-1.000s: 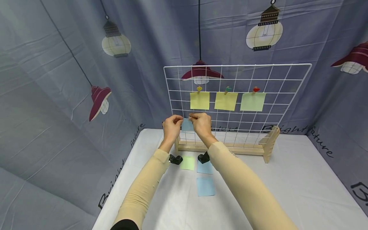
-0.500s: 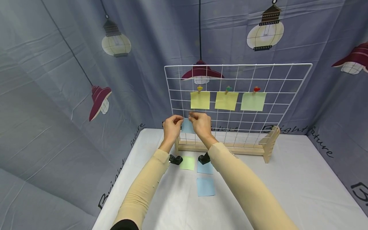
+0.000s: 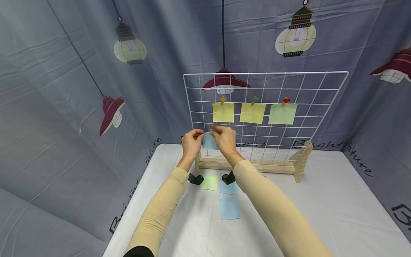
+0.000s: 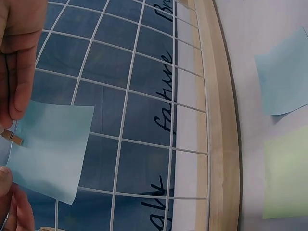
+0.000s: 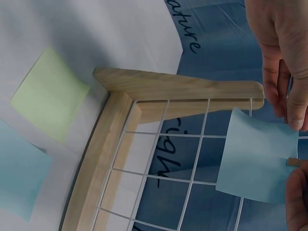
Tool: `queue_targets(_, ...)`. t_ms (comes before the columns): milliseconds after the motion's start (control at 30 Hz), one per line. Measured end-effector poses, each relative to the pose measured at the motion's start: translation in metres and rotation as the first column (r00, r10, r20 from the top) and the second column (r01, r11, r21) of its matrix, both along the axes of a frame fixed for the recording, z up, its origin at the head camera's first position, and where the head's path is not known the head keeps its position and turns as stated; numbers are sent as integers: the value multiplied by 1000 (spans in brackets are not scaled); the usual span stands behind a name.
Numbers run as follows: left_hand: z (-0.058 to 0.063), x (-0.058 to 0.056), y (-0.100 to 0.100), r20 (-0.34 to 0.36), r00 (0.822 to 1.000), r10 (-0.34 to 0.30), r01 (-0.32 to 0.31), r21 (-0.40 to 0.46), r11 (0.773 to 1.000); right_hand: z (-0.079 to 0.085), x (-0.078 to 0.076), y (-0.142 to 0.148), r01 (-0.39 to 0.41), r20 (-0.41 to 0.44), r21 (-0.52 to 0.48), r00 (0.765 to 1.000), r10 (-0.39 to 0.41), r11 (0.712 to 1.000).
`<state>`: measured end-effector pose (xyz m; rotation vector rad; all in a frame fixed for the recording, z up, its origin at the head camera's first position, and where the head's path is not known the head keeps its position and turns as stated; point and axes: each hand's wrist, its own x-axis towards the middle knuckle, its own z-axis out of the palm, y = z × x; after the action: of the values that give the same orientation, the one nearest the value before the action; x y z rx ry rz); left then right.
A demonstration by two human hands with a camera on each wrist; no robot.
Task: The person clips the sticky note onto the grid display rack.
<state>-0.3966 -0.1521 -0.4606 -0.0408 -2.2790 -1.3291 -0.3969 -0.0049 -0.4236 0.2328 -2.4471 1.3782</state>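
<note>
the left hand (image 3: 191, 144) keeps its grip pinched on a blue note's (image 4: 50, 149) upper corner; the right hand's (image 3: 226, 141) grip pinches a wooden clip (image 5: 292, 162) at the note's top edge, against the white wire grid (image 3: 273, 73).

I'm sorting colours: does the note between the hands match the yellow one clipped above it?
No: the lower note is light blue, the upper note yellow.

We see cream sleeves: the left sleeve (image 3: 154, 214) finely creased at the forearm, the right sleeve (image 3: 276, 210) smoother. Plain cuffs (image 3: 180, 174) leave the left hand (image 3: 192, 142) and right hand (image 3: 225, 140) bare. We notice small, rounded black devices (image 3: 196, 179) beside both wrists and a curved black piece (image 3: 139, 251) overlapping the left sleeve low down.
</note>
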Motion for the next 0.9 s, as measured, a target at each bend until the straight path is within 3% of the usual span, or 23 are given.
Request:
queue_targets(633, -1, 6, 2, 11, 1000, -8, 7, 16, 1000, 0, 9, 6, -20, -41, 1, 999, 20, 1000)
queue_targets(900, -3, 9, 3, -1, 1000, -5, 5, -2, 1000, -3, 11, 10, -39, -21, 11, 999, 39, 999)
